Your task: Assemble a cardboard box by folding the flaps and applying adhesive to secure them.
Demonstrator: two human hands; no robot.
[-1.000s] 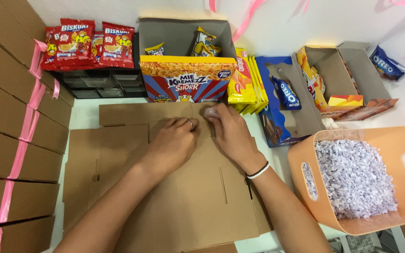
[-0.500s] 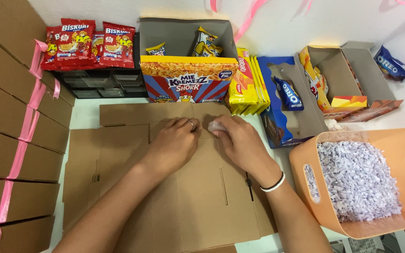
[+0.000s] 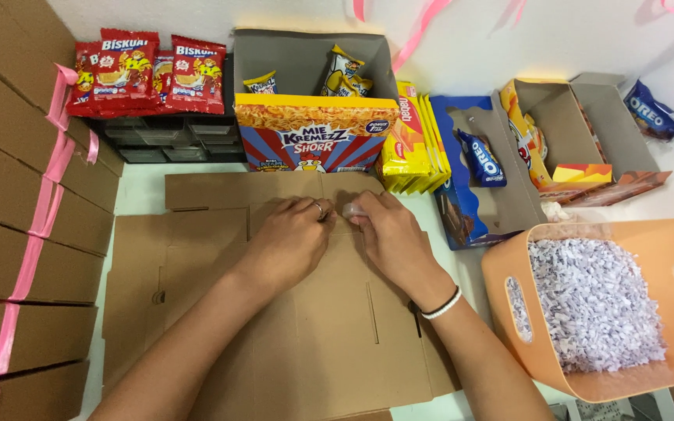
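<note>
Both hands press on the flat cardboard box blank (image 3: 290, 327), whose long axis runs away from the person toward the snack boxes. The left hand (image 3: 289, 238) lies fingers curled, knuckles down on a panel. Touching its fingertips, the right hand (image 3: 388, 234) pinches a small pale object (image 3: 351, 210), too small to identify. Just beyond the fingers lies the far flap (image 3: 228, 189).

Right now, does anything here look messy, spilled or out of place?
Little stands out. Both hands, left hand and right hand, rest on the flat cardboard sheet. The shredded paper sits inside its orange bin, none visibly spilled.
</note>
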